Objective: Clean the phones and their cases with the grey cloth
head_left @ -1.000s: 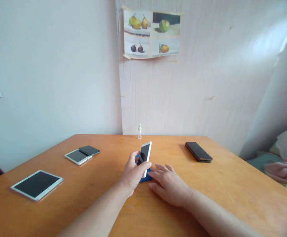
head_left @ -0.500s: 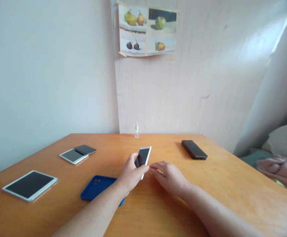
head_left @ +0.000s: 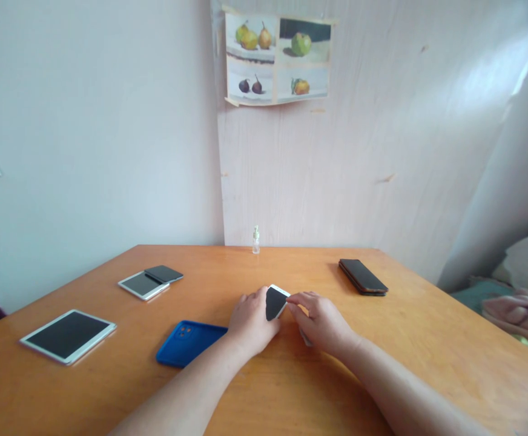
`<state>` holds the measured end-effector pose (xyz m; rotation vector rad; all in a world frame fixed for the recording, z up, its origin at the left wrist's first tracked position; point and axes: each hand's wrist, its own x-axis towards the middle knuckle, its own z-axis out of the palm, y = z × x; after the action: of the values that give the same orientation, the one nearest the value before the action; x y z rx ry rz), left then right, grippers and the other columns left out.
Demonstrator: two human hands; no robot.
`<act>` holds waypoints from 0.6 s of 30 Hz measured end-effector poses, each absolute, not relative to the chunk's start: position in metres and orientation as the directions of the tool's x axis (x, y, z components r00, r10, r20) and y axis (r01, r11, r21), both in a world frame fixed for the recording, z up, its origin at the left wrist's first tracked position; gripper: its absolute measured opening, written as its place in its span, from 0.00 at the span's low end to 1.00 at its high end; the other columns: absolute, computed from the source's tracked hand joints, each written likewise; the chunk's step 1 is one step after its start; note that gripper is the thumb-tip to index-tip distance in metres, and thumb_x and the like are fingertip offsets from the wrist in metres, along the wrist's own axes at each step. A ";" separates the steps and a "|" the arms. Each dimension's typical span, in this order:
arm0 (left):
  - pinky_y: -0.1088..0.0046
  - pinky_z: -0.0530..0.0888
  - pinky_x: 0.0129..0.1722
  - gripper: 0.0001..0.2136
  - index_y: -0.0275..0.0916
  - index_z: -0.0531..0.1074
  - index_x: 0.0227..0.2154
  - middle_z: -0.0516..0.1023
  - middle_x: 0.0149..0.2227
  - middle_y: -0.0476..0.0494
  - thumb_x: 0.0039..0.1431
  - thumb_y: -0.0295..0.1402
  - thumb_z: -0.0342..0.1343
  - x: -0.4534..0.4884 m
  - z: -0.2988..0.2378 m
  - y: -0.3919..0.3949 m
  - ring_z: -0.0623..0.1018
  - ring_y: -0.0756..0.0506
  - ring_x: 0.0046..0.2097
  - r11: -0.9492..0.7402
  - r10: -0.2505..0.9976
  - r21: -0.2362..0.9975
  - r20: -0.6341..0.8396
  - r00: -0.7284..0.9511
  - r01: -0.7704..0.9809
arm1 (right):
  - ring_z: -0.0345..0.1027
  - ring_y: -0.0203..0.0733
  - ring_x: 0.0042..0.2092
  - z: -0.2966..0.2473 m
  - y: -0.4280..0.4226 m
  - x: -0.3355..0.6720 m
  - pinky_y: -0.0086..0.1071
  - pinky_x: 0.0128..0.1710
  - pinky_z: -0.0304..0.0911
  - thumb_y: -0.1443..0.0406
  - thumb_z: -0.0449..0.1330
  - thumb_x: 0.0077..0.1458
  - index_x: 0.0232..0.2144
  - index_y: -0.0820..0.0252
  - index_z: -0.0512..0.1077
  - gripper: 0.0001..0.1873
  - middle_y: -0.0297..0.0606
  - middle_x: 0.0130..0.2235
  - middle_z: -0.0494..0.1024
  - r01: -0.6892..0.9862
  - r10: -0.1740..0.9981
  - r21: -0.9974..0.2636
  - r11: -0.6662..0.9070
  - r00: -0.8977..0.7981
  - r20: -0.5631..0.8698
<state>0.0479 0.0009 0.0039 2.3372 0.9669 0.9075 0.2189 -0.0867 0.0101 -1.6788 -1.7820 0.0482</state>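
Observation:
My left hand [head_left: 252, 324] is closed around a white smartphone [head_left: 277, 303] with a dark screen, low over the middle of the table. My right hand [head_left: 321, 321] is at the phone's right edge, thumb and fingers drawn together in a pinch. Under the right palm a narrow pale strip [head_left: 307, 339] shows; the hand hides most of it and I cannot tell what it is. A blue phone case [head_left: 189, 342] lies beside my left forearm, which covers its right part.
On the left lie a white tablet [head_left: 69, 336] and a smaller white-framed device [head_left: 139, 284] with a dark phone [head_left: 164, 274] resting on it. A black phone in a case [head_left: 363, 277] is at right. A small clear pump bottle [head_left: 255, 241] stands at the back edge.
The phone has tilted flatter, and my left hand now covers more of it. My right hand has come over to the phone's right edge. The view has shifted slightly left.

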 end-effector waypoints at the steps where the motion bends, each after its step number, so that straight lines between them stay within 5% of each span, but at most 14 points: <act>1: 0.63 0.66 0.45 0.21 0.44 0.71 0.45 0.78 0.40 0.41 0.45 0.31 0.64 0.047 0.007 -0.001 0.75 0.36 0.43 -0.669 0.729 0.570 0.379 0.570 0.477 | 0.71 0.44 0.44 0.009 -0.086 0.220 0.34 0.46 0.62 0.63 0.52 0.62 0.41 0.57 0.76 0.14 0.40 0.40 0.80 0.872 0.896 -0.461 0.164 0.063 0.439; 5: 0.63 0.65 0.50 0.17 0.43 0.69 0.48 0.76 0.48 0.40 0.56 0.41 0.56 0.035 0.029 -0.005 0.73 0.37 0.50 -0.723 0.691 0.313 0.358 0.628 0.616 | 0.71 0.43 0.43 0.007 -0.087 0.221 0.34 0.45 0.61 0.62 0.51 0.63 0.40 0.56 0.76 0.14 0.39 0.38 0.79 0.881 0.890 -0.442 0.168 0.056 0.452; 9: 0.64 0.69 0.40 0.13 0.41 0.71 0.37 0.76 0.42 0.39 0.63 0.42 0.45 0.012 0.052 0.000 0.76 0.39 0.43 -0.645 0.752 0.109 0.269 0.602 0.757 | 0.70 0.42 0.41 0.011 -0.091 0.211 0.33 0.42 0.61 0.61 0.52 0.63 0.42 0.55 0.76 0.14 0.38 0.37 0.78 0.889 0.891 -0.423 0.177 0.038 0.453; 18: 0.65 0.68 0.31 0.14 0.39 0.73 0.26 0.79 0.31 0.37 0.58 0.39 0.46 -0.017 0.065 0.012 0.79 0.38 0.34 -0.583 0.813 0.042 0.029 0.582 0.812 | 0.68 0.46 0.43 0.016 -0.100 0.176 0.36 0.44 0.57 0.55 0.57 0.59 0.51 0.48 0.73 0.19 0.38 0.40 0.76 0.942 0.936 -0.261 0.213 -0.120 0.332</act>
<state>-0.0172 0.0121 0.0645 2.7727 1.4238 0.0707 0.1761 -0.1004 0.0156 -1.7387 -2.0740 -0.0189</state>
